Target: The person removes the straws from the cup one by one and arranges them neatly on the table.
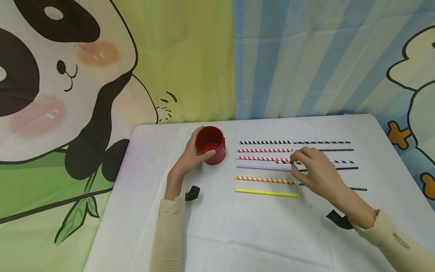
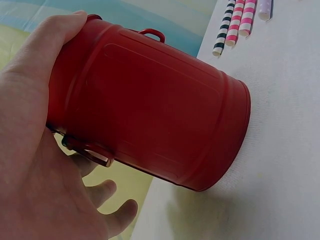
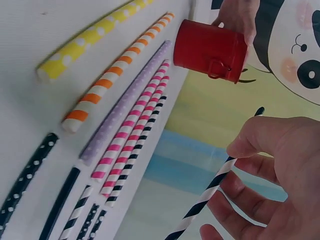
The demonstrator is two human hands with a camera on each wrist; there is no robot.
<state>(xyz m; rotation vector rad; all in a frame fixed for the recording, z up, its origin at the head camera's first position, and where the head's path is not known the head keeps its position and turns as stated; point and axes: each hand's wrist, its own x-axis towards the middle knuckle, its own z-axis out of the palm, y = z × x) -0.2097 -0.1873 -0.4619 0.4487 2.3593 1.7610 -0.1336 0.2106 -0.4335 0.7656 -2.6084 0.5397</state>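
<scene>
My left hand [image 1: 188, 158] grips the red metal bucket [image 1: 221, 154] near its rim, with the thumb on one side and fingers around the other. In the left wrist view the bucket [image 2: 150, 105] shows small side loops, its base close over the white cloth. My right hand [image 1: 317, 170] pinches a black-and-white striped straw [image 3: 204, 200] between thumb and fingers. That straw sits above the other straws, tilted in the right wrist view. Just left of the hand lie a pink-striped straw [image 1: 258, 158] and a lilac dotted straw [image 1: 261, 167].
An orange-striped straw [image 1: 265, 180] and a yellow straw [image 1: 266, 193] lie nearer the front. Behind are a black-striped straw [image 1: 265, 142] and another pink-striped one [image 1: 261, 150]. Several thin black-patterned straws, one dotted [image 3: 30, 177], lie at the right. A printed curtain [image 1: 190, 56] hangs behind the table.
</scene>
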